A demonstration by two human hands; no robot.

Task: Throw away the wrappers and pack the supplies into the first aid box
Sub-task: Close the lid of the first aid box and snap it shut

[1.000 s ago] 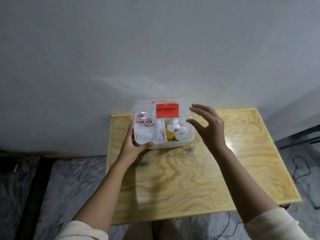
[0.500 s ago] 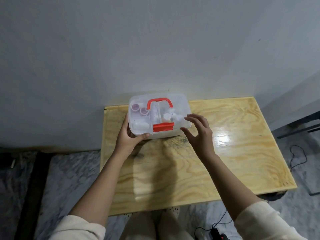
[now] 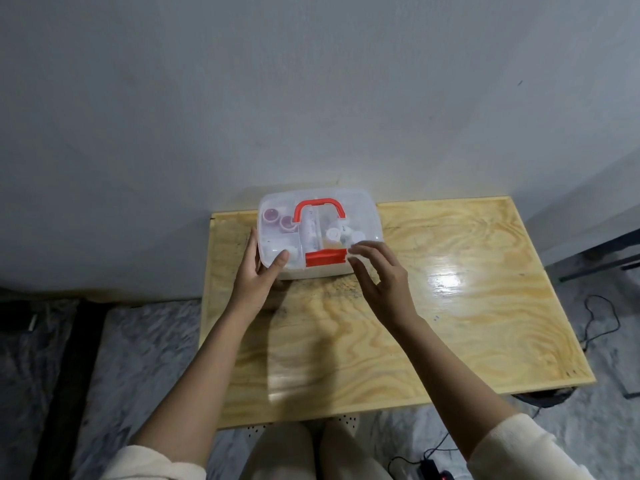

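The clear plastic first aid box [image 3: 360,209] sits at the far left of the wooden table, its lid down, with a red handle [image 3: 320,206] on top and a red latch [image 3: 326,257] at the front. Small pink rolls, white bottles and a yellow item show through the lid. My left hand [image 3: 256,275] grips the box's front left corner, thumb on the lid. My right hand [image 3: 379,275] hovers at the front right edge, fingertips spread and touching the lid next to the latch.
The plywood table [image 3: 450,306] stands against a grey wall. A dark cable [image 3: 602,317] trails on the floor at the right, and a power strip [image 3: 433,471] lies near my knees.
The lid has swung down from upright onto the box. My right hand came down from the lid's edge to the front right, beside the red latch. The left hand keeps its grip.
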